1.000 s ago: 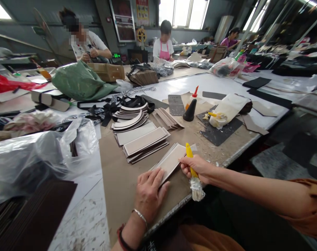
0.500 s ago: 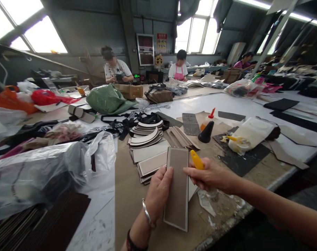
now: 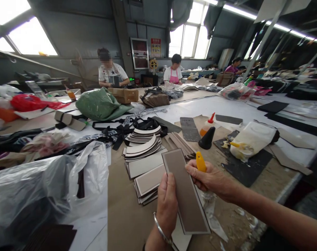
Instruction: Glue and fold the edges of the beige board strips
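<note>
My left hand (image 3: pixel 168 204), with a silver bangle at the wrist, grips the left edge of a long rectangular brown panel (image 3: pixel 187 195) with a pale border. The panel is held tilted, its top end leaning left. My right hand (image 3: pixel 209 177) is closed around a yellow-handled tool (image 3: pixel 200 161), whose handle points up; its working end is hidden below the hand. The right fingertips touch the panel's right edge. Just behind the panel lie stacked pale rectangular pieces (image 3: pixel 148 181) and curved pieces (image 3: pixel 141 148) with dark edges.
Beyond my right hand stand a black cone (image 3: pixel 206 138), an orange glue bottle (image 3: pixel 207 127) with a red tip, and a white plastic container (image 3: pixel 252 141) on a dark glue-spotted sheet. Clear plastic bags (image 3: pixel 87 174) lie at left. Several people work farther back.
The panel has turned from nearly upright to slanting, its lower end swinging right. Both hands still hold their things. My view has shifted a little to the right.
</note>
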`<state>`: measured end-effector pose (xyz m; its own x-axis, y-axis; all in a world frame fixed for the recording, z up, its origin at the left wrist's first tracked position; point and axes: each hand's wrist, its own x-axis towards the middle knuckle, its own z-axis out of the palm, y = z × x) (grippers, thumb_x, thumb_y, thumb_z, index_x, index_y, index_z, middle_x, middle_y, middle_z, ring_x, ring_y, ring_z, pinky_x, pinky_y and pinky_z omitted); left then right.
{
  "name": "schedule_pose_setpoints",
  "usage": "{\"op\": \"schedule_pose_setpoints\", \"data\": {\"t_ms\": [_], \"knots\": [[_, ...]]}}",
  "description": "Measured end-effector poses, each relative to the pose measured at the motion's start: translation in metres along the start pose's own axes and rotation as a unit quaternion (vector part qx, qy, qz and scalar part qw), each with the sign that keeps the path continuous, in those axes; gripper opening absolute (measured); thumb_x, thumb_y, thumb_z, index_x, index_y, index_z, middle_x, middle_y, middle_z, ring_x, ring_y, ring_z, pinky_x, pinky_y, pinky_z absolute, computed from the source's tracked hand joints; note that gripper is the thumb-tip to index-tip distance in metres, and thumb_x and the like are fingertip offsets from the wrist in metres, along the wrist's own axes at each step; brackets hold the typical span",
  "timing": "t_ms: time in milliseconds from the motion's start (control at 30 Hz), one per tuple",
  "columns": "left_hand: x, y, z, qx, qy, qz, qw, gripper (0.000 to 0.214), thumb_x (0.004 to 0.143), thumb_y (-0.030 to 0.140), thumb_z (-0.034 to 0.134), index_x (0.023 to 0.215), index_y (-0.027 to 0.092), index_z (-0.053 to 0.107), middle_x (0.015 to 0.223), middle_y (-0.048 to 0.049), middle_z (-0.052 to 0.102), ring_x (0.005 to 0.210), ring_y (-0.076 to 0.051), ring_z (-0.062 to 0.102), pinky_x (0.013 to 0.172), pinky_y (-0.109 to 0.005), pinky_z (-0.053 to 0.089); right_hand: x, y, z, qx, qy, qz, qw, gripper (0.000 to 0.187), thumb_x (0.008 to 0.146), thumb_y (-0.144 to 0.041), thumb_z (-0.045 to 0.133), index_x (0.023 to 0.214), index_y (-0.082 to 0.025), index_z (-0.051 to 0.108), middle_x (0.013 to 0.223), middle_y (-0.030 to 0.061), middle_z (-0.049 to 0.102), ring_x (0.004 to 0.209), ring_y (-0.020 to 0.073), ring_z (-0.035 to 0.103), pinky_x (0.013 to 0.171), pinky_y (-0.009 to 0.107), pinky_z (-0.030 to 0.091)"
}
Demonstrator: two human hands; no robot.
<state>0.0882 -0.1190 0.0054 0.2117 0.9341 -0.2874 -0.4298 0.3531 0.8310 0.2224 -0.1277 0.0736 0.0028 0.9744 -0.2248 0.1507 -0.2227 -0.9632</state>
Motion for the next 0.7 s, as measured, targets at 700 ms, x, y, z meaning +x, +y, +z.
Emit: {"op": "schedule_pose_setpoints", "data": {"t_ms": [700], "knots": [[0.008,0.007,-0.002,-0.008,-0.094,0.039,0.995,0.046,0.081,0.047,0.056,0.117,0.019,0.052,0.115,-0.0075,0.064,0.108,-0.022,0.058,0.093,-0.031,0.046,0.020,0.009,0.010,-0.343,0.134,-0.230,0.901,0.022,0.082,-0.033,0.045,0.063,-0.023,0.042,0.055,-0.0026,0.044,0.048,0.0133,0.041,0.051,0.027,0.036]]}}
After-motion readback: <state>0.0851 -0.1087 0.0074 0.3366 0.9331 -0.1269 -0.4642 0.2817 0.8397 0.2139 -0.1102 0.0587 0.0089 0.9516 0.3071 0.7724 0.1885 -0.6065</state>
